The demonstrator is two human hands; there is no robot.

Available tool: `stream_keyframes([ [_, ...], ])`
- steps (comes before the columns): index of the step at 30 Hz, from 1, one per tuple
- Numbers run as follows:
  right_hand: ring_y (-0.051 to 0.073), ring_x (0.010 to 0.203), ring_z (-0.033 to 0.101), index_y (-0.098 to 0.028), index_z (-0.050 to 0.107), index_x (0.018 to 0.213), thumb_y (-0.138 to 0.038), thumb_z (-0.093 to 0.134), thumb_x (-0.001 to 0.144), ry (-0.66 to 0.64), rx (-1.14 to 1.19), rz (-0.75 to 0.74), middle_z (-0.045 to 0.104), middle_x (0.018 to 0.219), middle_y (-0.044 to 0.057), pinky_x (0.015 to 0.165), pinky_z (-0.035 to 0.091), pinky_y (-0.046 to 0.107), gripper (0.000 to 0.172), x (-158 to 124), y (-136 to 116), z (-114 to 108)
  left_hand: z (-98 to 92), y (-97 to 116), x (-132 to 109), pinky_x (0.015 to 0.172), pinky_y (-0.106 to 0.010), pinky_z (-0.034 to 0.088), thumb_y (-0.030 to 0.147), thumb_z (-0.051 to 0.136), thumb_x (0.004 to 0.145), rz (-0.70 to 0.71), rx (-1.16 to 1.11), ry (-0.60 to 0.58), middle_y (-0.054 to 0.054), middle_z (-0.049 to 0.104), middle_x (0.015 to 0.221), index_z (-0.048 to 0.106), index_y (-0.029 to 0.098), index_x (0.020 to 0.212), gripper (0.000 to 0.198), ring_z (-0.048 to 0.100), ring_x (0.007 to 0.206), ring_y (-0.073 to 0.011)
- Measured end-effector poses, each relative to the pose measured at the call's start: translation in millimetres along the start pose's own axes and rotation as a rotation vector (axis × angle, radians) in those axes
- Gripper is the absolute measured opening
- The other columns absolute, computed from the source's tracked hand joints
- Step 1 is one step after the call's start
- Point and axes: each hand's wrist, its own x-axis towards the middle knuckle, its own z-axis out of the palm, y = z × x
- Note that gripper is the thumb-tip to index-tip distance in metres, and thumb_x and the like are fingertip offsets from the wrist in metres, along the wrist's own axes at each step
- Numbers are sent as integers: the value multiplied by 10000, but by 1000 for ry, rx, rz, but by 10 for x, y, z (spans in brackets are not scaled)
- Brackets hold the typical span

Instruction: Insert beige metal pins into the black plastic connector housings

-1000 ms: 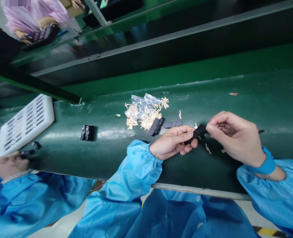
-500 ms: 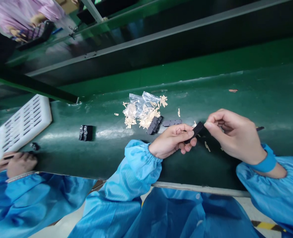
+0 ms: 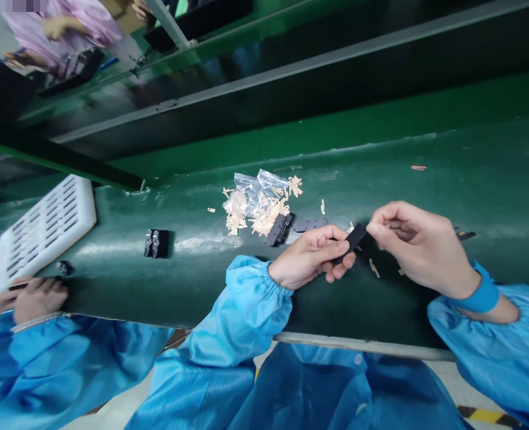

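My left hand is closed round a small flat black plastic part, holding it just above the green belt. My right hand pinches the part's far end with thumb and forefinger. Both hands hover near the belt's front edge. Behind them lie more black parts and a flat black strip, next to a clear plastic bag amid several beige paper slips.
A black block of parts lies left of centre. A white slotted tray stands at the far left, where a co-worker's hand in a blue sleeve works. A person in pink stands across the line.
My hands have stayed nearly in place; the right fingers have shifted slightly on the end of the black part. The co-worker's hand at the left has moved a little.
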Motion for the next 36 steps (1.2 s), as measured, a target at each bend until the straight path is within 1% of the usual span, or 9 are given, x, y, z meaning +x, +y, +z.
stream_keyframes([
  [4,138,575,598,-221,676,836,-510,766,895,-10,88,69,651,689,11,556,512,257,309,35,-11,-9,6,6,-5,443,-140,413,420,817,857,-16,-16,2,5,651,756,573,148,955,379,567,531,-48],
  [8,136,586,582,-223,726,1029,-449,713,957,120,125,79,653,706,4,563,505,257,237,45,25,-48,10,15,-13,446,-137,408,417,819,858,-25,-30,-5,1,651,758,572,145,944,377,551,530,-42],
  [11,123,640,583,-251,762,1183,-430,679,992,-52,154,15,674,854,24,588,504,252,274,14,14,-39,-1,7,-17,446,-142,407,438,821,853,-20,-35,-18,-2,652,762,578,145,960,395,551,527,-45],
  [14,113,655,586,-279,782,1219,-377,749,950,-204,197,-33,643,906,23,561,488,238,288,-34,-17,18,-19,-17,-14,434,-148,400,450,816,854,-19,-37,-37,-2,652,760,579,148,990,407,545,509,-49],
  [18,99,625,589,-253,803,1111,-335,719,983,-225,336,26,644,876,22,575,485,238,174,-94,-6,91,-38,-46,-5,431,-150,406,434,782,893,0,-26,-88,-8,661,770,570,147,985,369,539,489,-44],
  [22,107,606,573,-212,802,1079,-390,697,999,-300,596,127,658,839,37,587,469,262,221,-133,43,135,-50,-56,-3,436,-150,410,423,778,902,31,-33,-144,-14,676,765,561,150,928,350,546,487,-44],
  [27,119,595,581,-178,803,909,-421,729,967,-305,810,239,664,831,55,527,422,257,260,-114,19,199,-71,-73,-6,418,-153,402,430,776,902,20,-34,-159,-17,680,748,562,149,954,357,538,472,-51],
  [33,101,505,480,-161,797,923,-507,681,984,-359,790,362,572,585,10,497,374,240,370,-54,20,168,-61,-58,-7,408,-151,381,459,795,881,-23,-18,-119,-7,660,748,552,155,970,399,506,460,-41],
  [36,115,554,517,-170,803,1048,-544,606,1022,-339,654,260,650,699,46,527,412,255,424,-70,29,139,-30,-36,-10,391,-139,351,451,792,885,-18,-28,-106,-1,639,755,543,156,953,392,477,456,-26],
])
